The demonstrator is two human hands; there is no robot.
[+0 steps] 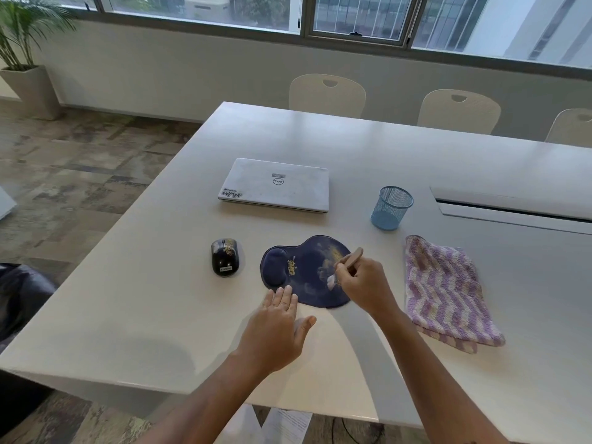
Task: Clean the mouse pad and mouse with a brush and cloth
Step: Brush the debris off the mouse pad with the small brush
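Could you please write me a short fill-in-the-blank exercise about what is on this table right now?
1. The right hand holds a ____ over the mouse pad.
2. The mouse lies to the ____ of the pad.
3. The laptop lid is ____.
4. The left hand lies ____ by the pad's near edge.

Missing words: brush; left; closed; flat

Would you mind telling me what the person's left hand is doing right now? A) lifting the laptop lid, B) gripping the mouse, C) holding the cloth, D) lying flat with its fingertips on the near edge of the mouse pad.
D: the left hand lies flat on the table, fingers straight, tips on the near edge of the mouse pad, while the right hand holds the brush.
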